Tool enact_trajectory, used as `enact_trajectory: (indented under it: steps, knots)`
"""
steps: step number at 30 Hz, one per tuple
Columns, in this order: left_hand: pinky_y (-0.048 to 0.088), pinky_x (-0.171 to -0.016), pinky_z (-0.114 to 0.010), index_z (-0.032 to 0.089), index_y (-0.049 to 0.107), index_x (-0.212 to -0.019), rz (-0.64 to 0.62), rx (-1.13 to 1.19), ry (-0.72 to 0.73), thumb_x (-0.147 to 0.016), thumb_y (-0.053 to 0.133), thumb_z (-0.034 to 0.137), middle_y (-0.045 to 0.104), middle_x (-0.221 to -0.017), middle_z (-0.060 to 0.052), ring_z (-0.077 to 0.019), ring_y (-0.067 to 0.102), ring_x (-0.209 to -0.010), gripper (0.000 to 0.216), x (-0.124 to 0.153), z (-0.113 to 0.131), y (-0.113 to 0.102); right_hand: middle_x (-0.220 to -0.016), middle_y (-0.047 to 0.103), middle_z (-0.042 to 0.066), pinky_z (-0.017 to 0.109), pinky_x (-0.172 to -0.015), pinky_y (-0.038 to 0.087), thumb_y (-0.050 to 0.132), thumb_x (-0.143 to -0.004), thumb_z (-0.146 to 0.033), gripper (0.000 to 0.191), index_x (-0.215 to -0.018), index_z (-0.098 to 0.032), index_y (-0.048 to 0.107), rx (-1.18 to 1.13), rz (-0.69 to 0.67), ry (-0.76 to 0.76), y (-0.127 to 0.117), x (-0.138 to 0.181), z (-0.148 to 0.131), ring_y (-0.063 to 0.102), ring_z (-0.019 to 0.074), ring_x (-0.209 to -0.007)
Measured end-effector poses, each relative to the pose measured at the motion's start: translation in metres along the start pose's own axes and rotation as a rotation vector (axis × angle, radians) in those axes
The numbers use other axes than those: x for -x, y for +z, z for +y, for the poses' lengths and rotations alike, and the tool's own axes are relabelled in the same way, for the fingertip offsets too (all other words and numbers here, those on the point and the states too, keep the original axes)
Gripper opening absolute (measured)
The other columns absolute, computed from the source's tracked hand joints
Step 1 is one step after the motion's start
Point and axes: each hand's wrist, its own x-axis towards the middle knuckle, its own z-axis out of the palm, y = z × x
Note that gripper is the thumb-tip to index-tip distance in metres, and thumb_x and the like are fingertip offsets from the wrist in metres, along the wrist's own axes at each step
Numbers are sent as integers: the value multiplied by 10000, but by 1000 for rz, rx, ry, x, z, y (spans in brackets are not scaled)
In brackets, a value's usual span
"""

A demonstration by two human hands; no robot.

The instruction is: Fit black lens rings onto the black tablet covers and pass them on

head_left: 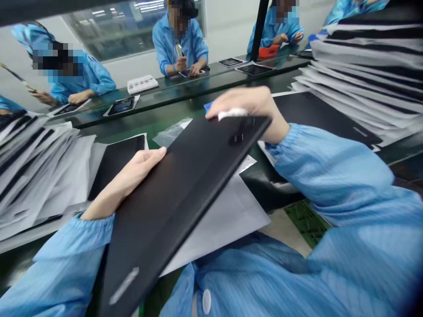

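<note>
A large black flat panel point(178, 193) is tilted up in front of me, its near end close to my chest. My left hand point(132, 176) grips its left edge, thumb on the top face. Over the panel's far top edge curls my right hand point(251, 110), with a small white cloth or pad point(231, 113) pressed under the fingers and a bit of blue showing beside it. A white sheet point(228, 215) lies under the panel on the green bench.
Tall stacks of black panels interleaved with white sheets stand at the right point(363, 66) and at the left point(36, 167). Another black panel point(317, 114) lies behind my right arm. Several people in blue coats work across a raised shelf point(185, 90).
</note>
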Motion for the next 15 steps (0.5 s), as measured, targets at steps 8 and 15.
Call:
enact_trajectory:
  steps: [8, 15]
  knots:
    - [323, -547, -235, 184, 456, -685, -165, -627, 257, -929, 301, 427, 482, -594, 22, -118, 470, -535, 377, -7, -27, 24, -589, 616, 19, 287, -578, 413, 609, -754, -294, 205, -607, -151, 619, 278, -30, 629, -24, 48, 26, 549, 140, -568]
    - [311, -553, -266, 174, 539, -636, -232, -963, 357, -948, 265, 423, 586, -619, -42, -163, 554, -578, 484, -28, -12, 29, -610, 559, -4, 240, -541, 351, 578, -760, -240, 129, -669, -150, 569, 169, -289, 606, -1, 30, 41, 494, 121, -570]
